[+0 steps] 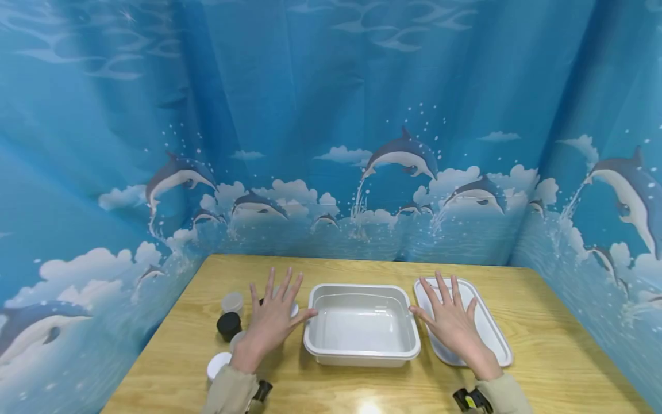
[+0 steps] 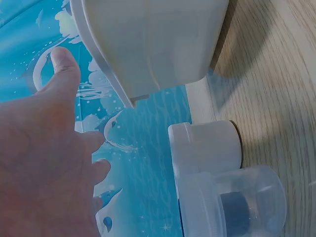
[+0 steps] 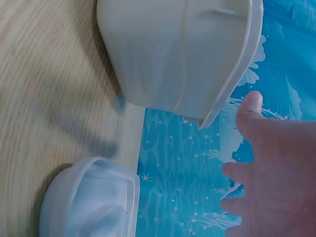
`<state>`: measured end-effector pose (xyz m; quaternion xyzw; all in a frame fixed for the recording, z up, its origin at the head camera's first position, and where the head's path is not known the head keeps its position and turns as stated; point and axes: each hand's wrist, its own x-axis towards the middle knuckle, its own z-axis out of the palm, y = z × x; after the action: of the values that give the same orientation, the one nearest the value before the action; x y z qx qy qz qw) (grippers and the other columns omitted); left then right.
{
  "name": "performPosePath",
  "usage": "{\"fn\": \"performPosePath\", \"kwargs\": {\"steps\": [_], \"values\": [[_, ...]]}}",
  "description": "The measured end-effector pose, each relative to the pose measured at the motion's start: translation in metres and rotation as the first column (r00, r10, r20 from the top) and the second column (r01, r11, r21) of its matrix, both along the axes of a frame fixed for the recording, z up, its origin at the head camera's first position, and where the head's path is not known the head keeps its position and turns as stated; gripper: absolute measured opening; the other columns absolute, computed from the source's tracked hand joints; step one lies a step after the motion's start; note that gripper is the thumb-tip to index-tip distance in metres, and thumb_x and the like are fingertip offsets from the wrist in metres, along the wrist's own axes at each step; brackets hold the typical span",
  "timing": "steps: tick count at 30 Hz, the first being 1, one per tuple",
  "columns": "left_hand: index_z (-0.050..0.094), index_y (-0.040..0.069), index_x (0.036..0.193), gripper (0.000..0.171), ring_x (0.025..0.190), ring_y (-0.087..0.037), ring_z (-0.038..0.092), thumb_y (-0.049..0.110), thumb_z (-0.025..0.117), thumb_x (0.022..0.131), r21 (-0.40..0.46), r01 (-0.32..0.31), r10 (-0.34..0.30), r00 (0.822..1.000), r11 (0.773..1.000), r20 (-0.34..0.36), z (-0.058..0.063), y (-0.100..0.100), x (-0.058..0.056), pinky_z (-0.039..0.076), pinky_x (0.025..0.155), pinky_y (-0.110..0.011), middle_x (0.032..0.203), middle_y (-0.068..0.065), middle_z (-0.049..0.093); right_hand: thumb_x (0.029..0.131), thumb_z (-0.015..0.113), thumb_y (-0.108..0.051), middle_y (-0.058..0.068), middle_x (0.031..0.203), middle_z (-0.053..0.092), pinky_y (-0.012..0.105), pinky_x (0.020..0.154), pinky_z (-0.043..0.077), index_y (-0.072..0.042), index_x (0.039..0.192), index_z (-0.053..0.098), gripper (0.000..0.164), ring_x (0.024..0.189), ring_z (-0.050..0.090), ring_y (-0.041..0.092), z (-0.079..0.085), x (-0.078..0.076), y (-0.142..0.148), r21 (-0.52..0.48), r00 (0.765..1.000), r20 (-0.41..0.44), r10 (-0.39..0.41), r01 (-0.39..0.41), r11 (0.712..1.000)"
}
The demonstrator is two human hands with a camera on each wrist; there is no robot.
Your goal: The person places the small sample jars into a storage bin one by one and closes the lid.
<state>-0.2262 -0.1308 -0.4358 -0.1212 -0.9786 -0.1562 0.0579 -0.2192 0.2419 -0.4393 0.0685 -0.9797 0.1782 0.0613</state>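
Observation:
A white rectangular plastic tub [image 1: 362, 352] stands in the middle of the wooden table, its inside bare. Left of it my left hand [image 1: 274, 319] is spread flat above several small jars, thumb by the tub's left rim. On the other side my right hand [image 1: 455, 325] spreads its fingers over a white lid [image 1: 488, 319], thumb close to the right rim. Both hands hold nothing. In the left wrist view a white jar [image 2: 212, 148] and a clear jar [image 2: 261, 197] with something dark inside or behind it stand below the hand. The right wrist view shows the lid's raised edge [image 3: 81, 192].
At the table's left are a black-topped jar [image 1: 229, 326], a clear cup [image 1: 233, 303] and a white-lidded jar [image 1: 218, 365]. Others are partly hidden under the left hand. A blue dolphin curtain [image 1: 320, 144] hangs around the back and sides of the table [image 1: 331, 391].

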Motion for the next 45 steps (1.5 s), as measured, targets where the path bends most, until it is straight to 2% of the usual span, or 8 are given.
{"fn": "performPosePath", "kwargs": {"steps": [9, 16, 24, 30, 34, 37, 41, 45], "values": [[0.025, 0.018, 0.162, 0.079, 0.155, -0.04, -0.006, 0.055, 0.055, 0.099, 0.091, 0.064, -0.061, 0.998, 0.994, -0.036, 0.009, -0.006, -0.005, -0.011, 0.115, -0.075, 0.168, -0.011, 0.014, 0.102, 0.059, -0.039, 0.019, 0.165, 0.024, 0.081, 0.112, 0.01, -0.01, 0.157, 0.035, 0.067, 0.151, 0.015, 0.046, 0.002, -0.001, 0.002, 0.027, 0.976, -0.171, 0.134, -0.132, 0.991], [0.035, 0.01, 0.158, 0.07, 0.154, -0.042, 0.007, 0.048, 0.054, 0.102, 0.195, 0.081, -0.063, 0.993, 0.977, -0.097, 0.02, -0.024, -0.006, 0.002, 0.117, -0.076, 0.164, -0.016, 0.028, 0.102, 0.059, -0.037, 0.014, 0.163, 0.032, 0.077, 0.113, 0.02, -0.009, 0.155, 0.04, 0.063, 0.15, 0.025, 0.042, -0.005, 0.007, -0.003, 0.058, 0.948, -0.189, 0.255, -0.248, 0.967], [0.045, 0.004, 0.151, 0.053, 0.148, -0.048, 0.024, 0.031, 0.054, 0.106, 0.348, 0.117, -0.041, 0.975, 0.93, -0.22, 0.024, -0.059, 0.011, 0.018, 0.115, -0.075, 0.156, -0.022, 0.041, 0.108, 0.048, -0.035, 0.005, 0.162, 0.036, 0.072, 0.116, 0.021, -0.01, 0.155, 0.041, 0.054, 0.149, 0.03, 0.034, -0.016, 0.013, -0.01, 0.113, 0.941, -0.175, 0.291, -0.274, 0.955], [0.045, 0.009, 0.152, 0.048, 0.148, -0.046, 0.026, 0.03, 0.047, 0.109, 0.446, 0.061, 0.021, 0.984, 0.893, -0.177, 0.023, -0.09, 0.028, 0.025, 0.113, -0.074, 0.157, -0.021, 0.04, 0.107, 0.05, -0.032, 0.006, 0.16, 0.039, 0.071, 0.115, 0.025, -0.008, 0.154, 0.042, 0.053, 0.148, 0.033, 0.034, -0.019, 0.014, -0.011, 0.146, 0.928, -0.221, 0.299, -0.272, 0.951], [0.046, 0.011, 0.152, 0.045, 0.141, -0.044, 0.04, 0.029, 0.041, 0.111, 0.516, 0.025, 0.066, 0.986, 0.856, -0.156, 0.016, -0.107, 0.037, 0.036, 0.108, -0.07, 0.155, -0.019, 0.043, 0.106, 0.052, -0.029, 0.008, 0.158, 0.042, 0.07, 0.114, 0.028, -0.007, 0.153, 0.044, 0.053, 0.147, 0.034, 0.035, -0.019, 0.014, -0.011, 0.154, 0.921, -0.245, 0.303, -0.271, 0.95], [0.052, 0.012, 0.148, 0.041, 0.131, -0.028, 0.055, 0.026, 0.04, 0.111, 0.557, -0.009, 0.12, 0.979, 0.831, -0.163, 0.008, -0.116, 0.044, 0.051, 0.105, -0.041, 0.148, -0.016, 0.053, 0.105, 0.052, -0.028, 0.009, 0.158, 0.042, 0.07, 0.115, 0.028, -0.007, 0.153, 0.043, 0.053, 0.147, 0.034, 0.034, -0.019, 0.014, -0.012, 0.15, 0.921, -0.244, 0.303, -0.272, 0.95], [0.061, 0.01, 0.139, 0.036, 0.114, 0.008, 0.054, 0.023, 0.042, 0.111, 0.605, -0.039, 0.167, 0.973, 0.795, -0.156, 0.002, -0.124, 0.055, 0.043, 0.091, -0.004, 0.136, -0.013, 0.064, 0.105, 0.052, -0.028, 0.009, 0.158, 0.042, 0.07, 0.114, 0.028, -0.006, 0.153, 0.043, 0.053, 0.147, 0.034, 0.034, -0.019, 0.014, -0.012, 0.147, 0.921, -0.246, 0.302, -0.273, 0.951], [0.063, 0.005, 0.134, 0.035, 0.11, 0.017, 0.05, 0.023, 0.043, 0.111, 0.649, -0.051, 0.143, 0.986, 0.759, -0.09, -0.004, -0.131, 0.065, 0.048, 0.09, -0.008, 0.134, -0.015, 0.065, 0.105, 0.052, -0.028, 0.009, 0.159, 0.041, 0.07, 0.114, 0.029, -0.006, 0.153, 0.043, 0.053, 0.147, 0.034, 0.035, -0.019, 0.014, -0.012, 0.144, 0.922, -0.245, 0.301, -0.273, 0.951]]}}
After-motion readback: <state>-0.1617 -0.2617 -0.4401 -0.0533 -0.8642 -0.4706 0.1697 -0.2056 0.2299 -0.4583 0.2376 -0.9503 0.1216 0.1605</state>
